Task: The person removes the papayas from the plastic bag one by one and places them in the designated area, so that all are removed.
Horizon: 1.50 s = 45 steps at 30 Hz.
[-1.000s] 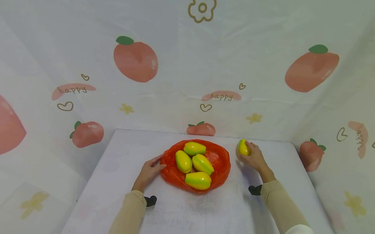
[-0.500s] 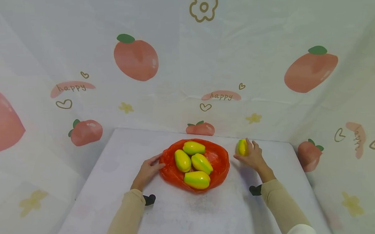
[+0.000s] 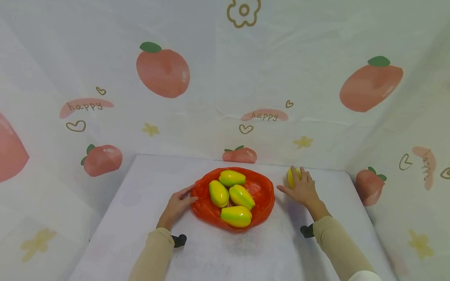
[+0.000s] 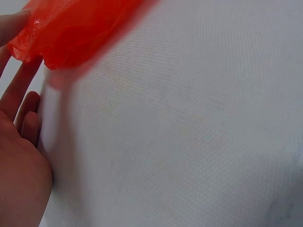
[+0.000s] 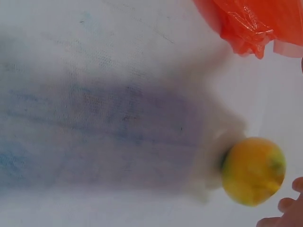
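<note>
A red plastic bag [image 3: 264,211], its rim spread wide, holds several glossy yellow-green fruits [image 3: 236,216] shaped like papayas. At its left edge my left hand [image 3: 176,207] holds the rim; in the left wrist view the thumb [image 4: 12,26] lies in front of the plastic and other fingers reach behind it. One more papaya-like fruit [image 5: 254,171] lies on the table to the right of the bag. My right hand [image 3: 303,190] is spread over it, partly hiding it in the head view. The right wrist view shows a gap between this fruit and the visible fingertips [image 5: 286,205].
The white table [image 3: 229,264] meets a patterned cloth wall [image 3: 194,121] just behind the bag and the single fruit. Cloth walls also rise along the left and right sides. Dark wrist mounts [image 3: 180,240] stick out inward from both sleeves.
My right thumb has moved left off the single fruit, and the right fingers have spread. That fruit looks slightly turned, near the same spot. The left hand and bag stay put.
</note>
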### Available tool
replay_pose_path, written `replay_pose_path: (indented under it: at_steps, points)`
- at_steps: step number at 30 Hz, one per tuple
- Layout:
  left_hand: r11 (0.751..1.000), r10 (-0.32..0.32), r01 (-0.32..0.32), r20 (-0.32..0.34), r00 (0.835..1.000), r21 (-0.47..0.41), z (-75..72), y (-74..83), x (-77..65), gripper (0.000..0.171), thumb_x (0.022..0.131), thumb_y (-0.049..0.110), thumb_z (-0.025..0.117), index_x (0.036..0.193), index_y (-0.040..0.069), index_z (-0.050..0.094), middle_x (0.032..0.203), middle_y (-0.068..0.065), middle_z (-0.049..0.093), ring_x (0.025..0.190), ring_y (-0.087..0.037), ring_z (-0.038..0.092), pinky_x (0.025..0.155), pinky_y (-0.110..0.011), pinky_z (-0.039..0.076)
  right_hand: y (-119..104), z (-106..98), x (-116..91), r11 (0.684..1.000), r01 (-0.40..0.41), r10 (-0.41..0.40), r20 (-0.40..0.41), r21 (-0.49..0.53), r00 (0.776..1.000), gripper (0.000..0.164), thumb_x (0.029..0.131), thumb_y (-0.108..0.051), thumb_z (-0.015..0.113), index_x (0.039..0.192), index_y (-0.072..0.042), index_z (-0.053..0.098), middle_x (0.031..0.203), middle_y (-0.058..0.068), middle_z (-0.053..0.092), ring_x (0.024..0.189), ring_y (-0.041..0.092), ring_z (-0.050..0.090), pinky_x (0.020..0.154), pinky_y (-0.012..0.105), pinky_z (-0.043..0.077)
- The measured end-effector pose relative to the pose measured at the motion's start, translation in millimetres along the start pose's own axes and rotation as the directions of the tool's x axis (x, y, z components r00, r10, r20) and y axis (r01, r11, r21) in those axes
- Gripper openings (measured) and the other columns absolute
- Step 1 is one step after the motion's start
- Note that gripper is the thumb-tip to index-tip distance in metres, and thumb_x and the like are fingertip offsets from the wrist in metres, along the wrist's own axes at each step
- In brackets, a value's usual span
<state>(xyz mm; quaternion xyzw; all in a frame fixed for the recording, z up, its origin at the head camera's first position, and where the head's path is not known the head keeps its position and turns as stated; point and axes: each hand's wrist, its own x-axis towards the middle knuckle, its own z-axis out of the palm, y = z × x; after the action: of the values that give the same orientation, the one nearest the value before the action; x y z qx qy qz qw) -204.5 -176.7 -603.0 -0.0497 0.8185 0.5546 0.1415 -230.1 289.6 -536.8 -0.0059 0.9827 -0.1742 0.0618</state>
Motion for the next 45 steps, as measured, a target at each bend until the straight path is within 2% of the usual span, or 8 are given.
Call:
replay_pose_path:
  at_steps: [16,28,34,45]
  points:
    - [1.000,-0.010,0.010,0.000,1.000,-0.011,0.5,-1.3,0.0,0.057,0.096,0.041,0.068,0.150,0.032,0.052,0.161,-0.002,0.045,0.156,-0.032,0.029,0.125,-0.064,0.025,-12.2,-7.3,-6.5,0.990,0.035,-0.035,0.004,-0.140,0.999,0.104,0.089,-0.075,0.050,0.165,-0.015,0.010,0.169,0.029,0.003,0.152,0.061,0.004,0.116,0.081,0.006]
    - [1.000,0.000,0.000,-0.005,1.000,-0.010,0.0,-5.4,2.7,0.059,0.094,0.043,0.070,0.149,0.032,0.053,0.161,-0.002,0.046,0.156,-0.031,0.029,0.126,-0.062,0.023,-29.9,-4.3,-12.3,0.973,0.139,-0.144,-0.012,-0.182,0.990,0.103,0.088,-0.075,0.053,0.165,-0.017,0.016,0.171,0.025,0.006,0.154,0.057,0.009,0.119,0.078,0.009]
    - [1.000,0.005,-0.005,-0.008,1.000,0.004,-0.2,-5.9,2.2,0.058,0.095,0.042,0.069,0.150,0.032,0.052,0.161,-0.003,0.046,0.156,-0.033,0.030,0.125,-0.064,0.025,-44.9,-4.1,-16.1,0.957,0.197,-0.199,0.014,-0.211,0.980,0.103,0.088,-0.077,0.052,0.165,-0.019,0.016,0.172,0.022,0.006,0.156,0.052,0.008,0.122,0.075,0.009]
    - [1.000,0.000,0.000,-0.006,1.000,-0.006,0.5,-5.5,3.2,0.059,0.094,0.043,0.070,0.149,0.033,0.053,0.161,-0.002,0.045,0.156,-0.032,0.029,0.125,-0.062,0.025,-67.6,-1.7,-20.8,0.929,0.266,-0.253,0.083,-0.257,0.964,0.102,0.087,-0.079,0.050,0.165,-0.024,0.015,0.173,0.017,0.005,0.158,0.048,0.007,0.124,0.073,0.010]
